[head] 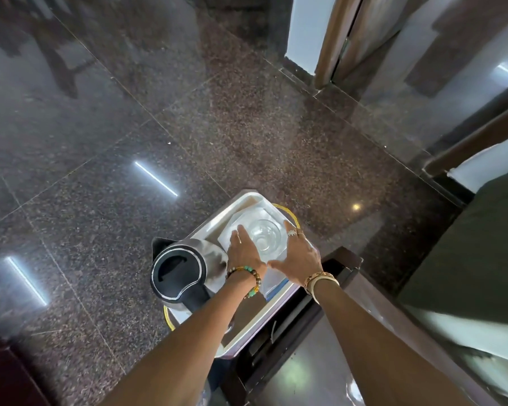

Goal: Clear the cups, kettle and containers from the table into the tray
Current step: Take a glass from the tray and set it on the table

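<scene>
**Both hands flat on the container in the tray**

The left hand [242, 247] lies with straight fingers on the left side of a clear square container [241, 221]. The right hand [296, 256] is spread open against the container's right edge, thumb pointing inward. Neither hand curls round anything. A beaded bracelet [247, 273] circles the left wrist, pale bands [320, 281] the right, and a ring [291, 232] shows on a right finger.

A glass [266, 235] sits inside the container, between the two hands. The container stands in the far half of a pale metal tray [217, 218]. The kettle [179, 273], steel with a black lid and handle, stands upright in the tray's near left part, just beside the left wrist. A yellow rim [291, 213] shows under the tray at its far right corner and again below the kettle; what it belongs to cannot be told.

A dark wooden counter [349, 259] with a glossy top runs along the tray's right side toward the lower right. All around lies a polished dark granite floor [129, 112] in large slabs, mirroring strip lights [156, 178]. At the top right a white wall [305, 24] meets a brown door frame [332, 39].
</scene>
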A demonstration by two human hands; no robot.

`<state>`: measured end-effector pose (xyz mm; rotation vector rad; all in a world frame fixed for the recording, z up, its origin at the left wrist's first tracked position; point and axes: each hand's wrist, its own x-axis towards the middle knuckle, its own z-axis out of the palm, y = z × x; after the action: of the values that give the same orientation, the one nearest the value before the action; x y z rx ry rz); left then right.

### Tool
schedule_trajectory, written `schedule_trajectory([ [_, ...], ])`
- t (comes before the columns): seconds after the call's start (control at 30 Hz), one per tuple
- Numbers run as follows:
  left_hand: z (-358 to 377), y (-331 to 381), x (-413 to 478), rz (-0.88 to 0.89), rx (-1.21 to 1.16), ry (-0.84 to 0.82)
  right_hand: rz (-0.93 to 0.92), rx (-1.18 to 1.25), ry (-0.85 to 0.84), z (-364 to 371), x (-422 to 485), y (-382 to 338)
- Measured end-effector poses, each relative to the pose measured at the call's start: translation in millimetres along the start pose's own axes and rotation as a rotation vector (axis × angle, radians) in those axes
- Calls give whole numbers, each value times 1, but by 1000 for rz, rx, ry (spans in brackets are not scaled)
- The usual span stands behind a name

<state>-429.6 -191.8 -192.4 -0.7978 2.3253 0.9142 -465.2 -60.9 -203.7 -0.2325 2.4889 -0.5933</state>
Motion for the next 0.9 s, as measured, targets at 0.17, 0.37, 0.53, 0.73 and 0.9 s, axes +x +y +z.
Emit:
schedule_trajectory([
  [0.17,10,-3,19,-18,-53,12,-3,166,-45,15,24,-4],
  [0.37,15,1,24,-43,-118,119,18,214,54,24,27,-11],
  [0.53,9,2,1,35,-47,99,72,227,91,22,-3,-8],
  [0.73,-4,31,-64,180,17,34,148,297,195,-8,-71,-1],
  [0.9,-6,59,-131,305,94,23,193,353,298,-39,-144,3],
])
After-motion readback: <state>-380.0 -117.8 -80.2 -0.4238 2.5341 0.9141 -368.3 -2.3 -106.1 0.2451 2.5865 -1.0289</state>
